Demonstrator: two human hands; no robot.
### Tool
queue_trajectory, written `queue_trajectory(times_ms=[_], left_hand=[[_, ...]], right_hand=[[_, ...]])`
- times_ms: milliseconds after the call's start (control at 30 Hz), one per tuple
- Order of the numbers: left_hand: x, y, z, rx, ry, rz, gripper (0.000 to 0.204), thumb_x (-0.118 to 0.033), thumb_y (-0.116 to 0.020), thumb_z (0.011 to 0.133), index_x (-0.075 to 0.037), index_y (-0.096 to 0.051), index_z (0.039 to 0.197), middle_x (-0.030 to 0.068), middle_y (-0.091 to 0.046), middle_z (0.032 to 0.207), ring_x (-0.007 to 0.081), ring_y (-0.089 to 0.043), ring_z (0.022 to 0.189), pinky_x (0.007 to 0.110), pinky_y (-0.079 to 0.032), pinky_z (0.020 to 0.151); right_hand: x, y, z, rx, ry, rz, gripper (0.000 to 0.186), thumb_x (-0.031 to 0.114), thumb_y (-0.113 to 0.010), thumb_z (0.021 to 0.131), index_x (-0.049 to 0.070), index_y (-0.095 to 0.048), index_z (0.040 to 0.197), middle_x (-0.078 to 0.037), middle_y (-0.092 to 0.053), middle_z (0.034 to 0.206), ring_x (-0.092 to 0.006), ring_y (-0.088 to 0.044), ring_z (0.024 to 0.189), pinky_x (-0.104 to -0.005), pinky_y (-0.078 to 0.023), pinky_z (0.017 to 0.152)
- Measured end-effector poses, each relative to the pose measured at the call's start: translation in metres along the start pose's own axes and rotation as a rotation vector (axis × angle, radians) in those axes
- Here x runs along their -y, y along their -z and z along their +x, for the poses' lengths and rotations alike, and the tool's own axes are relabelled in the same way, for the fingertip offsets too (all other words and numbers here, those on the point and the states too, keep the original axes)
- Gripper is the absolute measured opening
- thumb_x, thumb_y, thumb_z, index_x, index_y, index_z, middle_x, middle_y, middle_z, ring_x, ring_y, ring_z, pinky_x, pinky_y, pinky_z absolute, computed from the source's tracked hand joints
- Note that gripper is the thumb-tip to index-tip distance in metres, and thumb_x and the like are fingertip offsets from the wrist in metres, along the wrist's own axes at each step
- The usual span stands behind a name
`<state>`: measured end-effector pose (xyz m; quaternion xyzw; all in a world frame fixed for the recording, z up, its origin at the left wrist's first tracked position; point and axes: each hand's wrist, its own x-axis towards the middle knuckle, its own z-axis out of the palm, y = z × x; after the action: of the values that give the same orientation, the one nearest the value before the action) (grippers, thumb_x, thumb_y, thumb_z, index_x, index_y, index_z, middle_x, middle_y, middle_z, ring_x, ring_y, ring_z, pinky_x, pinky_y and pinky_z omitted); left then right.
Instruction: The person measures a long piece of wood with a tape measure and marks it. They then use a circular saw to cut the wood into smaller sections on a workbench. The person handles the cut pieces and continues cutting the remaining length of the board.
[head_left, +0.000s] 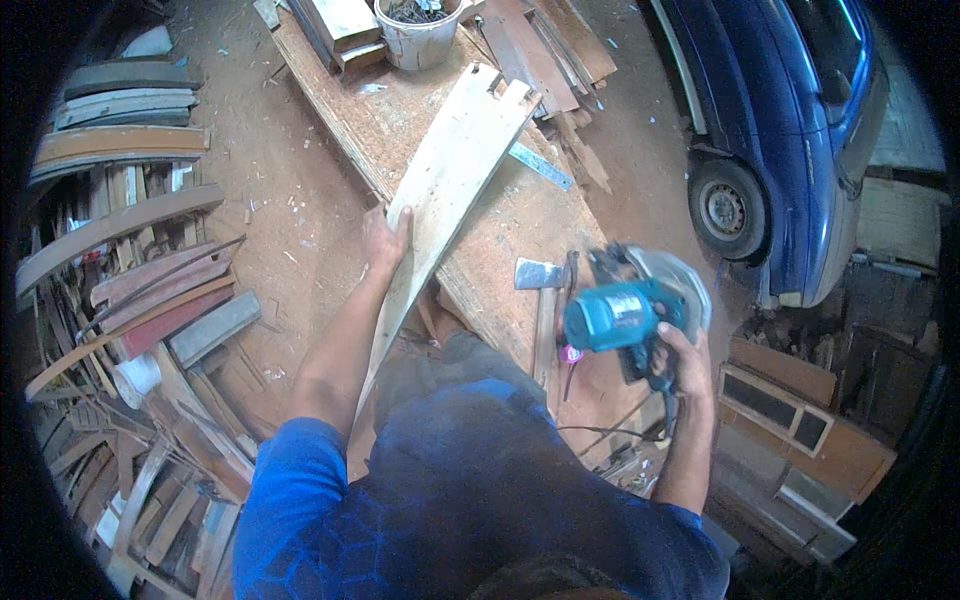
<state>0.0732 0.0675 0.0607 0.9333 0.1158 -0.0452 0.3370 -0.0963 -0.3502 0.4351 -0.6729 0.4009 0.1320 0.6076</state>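
A long pale plank (445,175) with notches cut in its top end lies slanting over a sawdust-covered workbench (350,125). My left hand (387,232) grips its left edge. My right hand (678,355) holds a teal circular saw (610,320) above the bench's right side, the saw slightly blurred. An axe (537,275) lies near the saw, and a metal square (545,168) sticks out from beside the plank. Part of a small pink object (572,353) shows under the saw.
A white bucket (418,45) and stacked wood (335,25) sit at the bench's far end. Heaped boards (130,260) line the left floor. A blue vehicle (770,120) stands at right, with panels (800,420) below it. A dark cord (600,430) runs near my right forearm.
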Motion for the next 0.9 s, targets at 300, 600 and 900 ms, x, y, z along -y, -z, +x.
queue_trajectory(times_ms=[300, 600, 900], left_hand=[[-0.026, -0.014, 0.041, 0.236, 0.058, 0.001, 0.099, -0.065, -0.069, 0.087, 0.000, -0.040, 0.156, 0.0296, -0.045, 0.156, 0.0456, -0.046, 0.142, 0.050, -0.036, 0.120], [-0.092, 0.008, 0.021, 0.337, -0.119, 0.164, 0.160, -0.059, -0.097, 0.051, -0.003, -0.001, 0.167, 0.0411, -0.017, 0.161, 0.0564, -0.018, 0.152, 0.066, -0.020, 0.123], [-0.090, -0.052, 0.034, 0.317, -0.158, 0.257, 0.156, -0.068, -0.092, 0.055, -0.010, -0.003, 0.168, 0.0407, -0.022, 0.158, 0.0580, -0.022, 0.148, 0.065, -0.020, 0.122]], right_hand=[[0.042, -0.118, 0.123, 0.260, 0.496, -0.261, 0.048, 0.021, -0.071, 0.080, -0.003, -0.069, 0.122, -0.006, -0.067, 0.079, -0.0131, -0.062, 0.067, -0.0308, -0.052, 0.063], [0.023, -0.115, 0.117, 0.255, 0.455, -0.097, 0.045, 0.016, -0.074, 0.079, -0.004, -0.071, 0.119, -0.011, -0.076, 0.104, -0.0197, -0.070, 0.095, -0.0362, -0.054, 0.090], [0.002, -0.099, 0.117, 0.243, 0.497, -0.033, 0.037, 0.009, -0.070, 0.073, -0.004, -0.072, 0.107, -0.007, -0.071, 0.092, -0.0165, -0.067, 0.082, -0.0336, -0.055, 0.076]])
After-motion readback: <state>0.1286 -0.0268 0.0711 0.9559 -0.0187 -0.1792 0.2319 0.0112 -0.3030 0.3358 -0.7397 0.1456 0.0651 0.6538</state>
